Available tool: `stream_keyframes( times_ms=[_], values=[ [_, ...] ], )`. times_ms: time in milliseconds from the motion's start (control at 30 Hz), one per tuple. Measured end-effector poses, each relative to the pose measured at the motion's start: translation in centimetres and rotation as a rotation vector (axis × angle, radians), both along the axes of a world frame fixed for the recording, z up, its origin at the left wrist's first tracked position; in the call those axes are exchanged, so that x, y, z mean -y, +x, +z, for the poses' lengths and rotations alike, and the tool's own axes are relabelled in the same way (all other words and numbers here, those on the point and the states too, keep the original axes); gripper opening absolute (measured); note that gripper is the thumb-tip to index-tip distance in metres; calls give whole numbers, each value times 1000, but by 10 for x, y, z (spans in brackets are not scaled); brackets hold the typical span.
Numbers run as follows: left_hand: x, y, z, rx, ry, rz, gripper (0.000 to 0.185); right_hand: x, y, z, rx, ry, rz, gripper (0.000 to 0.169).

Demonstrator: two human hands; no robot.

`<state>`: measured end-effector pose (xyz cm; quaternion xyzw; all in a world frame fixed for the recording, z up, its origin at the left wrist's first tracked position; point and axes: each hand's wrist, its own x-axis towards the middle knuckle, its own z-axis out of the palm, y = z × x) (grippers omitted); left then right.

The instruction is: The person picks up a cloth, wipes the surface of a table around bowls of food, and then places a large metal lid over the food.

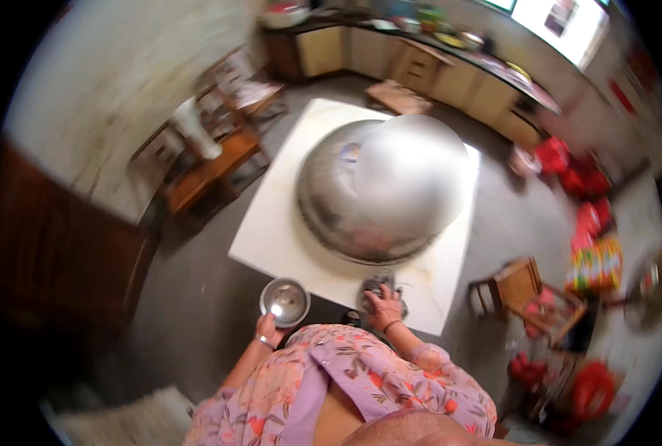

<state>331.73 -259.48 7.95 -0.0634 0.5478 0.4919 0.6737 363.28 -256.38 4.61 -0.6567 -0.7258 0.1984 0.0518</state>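
Note:
My left hand (271, 330) grips the rim of a small round metal bowl (287, 298), held just off the near left edge of a white square table (269, 234). The bowl's inside faces up and looks bare apart from a bright reflection. With fingers spread, my right hand (385, 308) presses on a crumpled dark grey cloth (371, 284) at the near edge of the tabletop. Beyond the cloth, a large metal dome-shaped cover (331, 195) rests on the table. A blurred pale patch hides its right part, so whatever lies beneath or behind it cannot be made out.
Wooden chairs (217, 167) stand left of the table, near the wall. A wooden stool (399, 97) is beyond it, before a kitchen counter (476, 64) with several items. To the right are a wooden chair (517, 281), red bags (584, 173) and a colourful package (595, 265).

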Motion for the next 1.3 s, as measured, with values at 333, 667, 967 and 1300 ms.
stream_keyframes(
  times_ms=[333,667,967,1300],
  values=[
    [44,-59,-27,39,46,227,29,-28,48,-2,191,-119,-580,66],
    [110,-167,-54,134,158,617,32,-53,-76,-18,238,125,-4,57],
    [148,-275,-72,-73,190,779,30,-97,-303,-47,-393,-8,550,35],
    [136,-379,-44,-550,-246,761,28,-214,-534,-70,-180,-141,936,29]
  ],
)
